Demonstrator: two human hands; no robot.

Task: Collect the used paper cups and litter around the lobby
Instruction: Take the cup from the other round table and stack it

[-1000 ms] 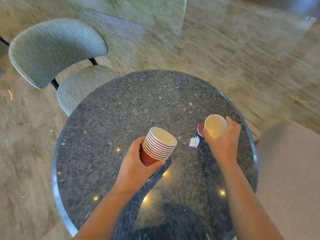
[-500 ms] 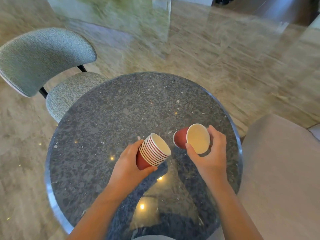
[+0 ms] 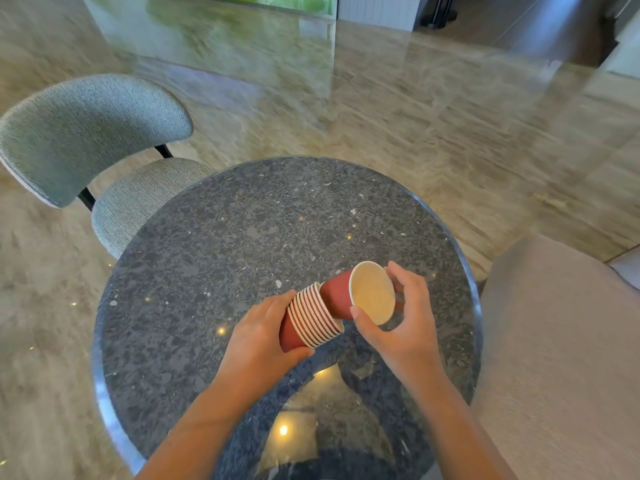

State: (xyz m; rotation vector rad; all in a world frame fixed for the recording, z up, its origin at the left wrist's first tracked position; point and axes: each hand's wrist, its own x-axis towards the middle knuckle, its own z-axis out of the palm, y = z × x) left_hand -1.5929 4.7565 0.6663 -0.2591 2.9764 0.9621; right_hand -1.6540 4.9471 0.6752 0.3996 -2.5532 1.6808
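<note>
Dark speckled stone is what I see nearest, the polished round tabletop point(image 3: 214, 258), with both bare forearms reaching in over its near edge and small ceiling lights mirrored in it. My left hand point(image 3: 258, 344) is wrapped round the red side of a nested stack of cups point(image 3: 313, 322), fingers on the far side and thumb on the near side. The stack is held off the stone and tipped so that its white rims face up and to the right. My right hand point(image 3: 407, 329) holds a single red paper cup point(image 3: 369, 292) by its rim, thumb on the near edge and fingers curled over the far edge. The cup lies nearly on its side, its pale inside turned towards me. Its base sits at the mouth of the stack's top cup, touching or just inside; I cannot tell how far in it has gone. Both cups hang above the right half of the tabletop. To my right, close beside the table, is a beige upholstered seat point(image 3: 561, 358). Farther off on the left a green fabric chair point(image 3: 90, 133) on dark legs is tucked up to the table's edge. Beyond that the glossy veined stone floor point(image 3: 433, 126) runs back, blurred, catching a green reflection at the top.
</note>
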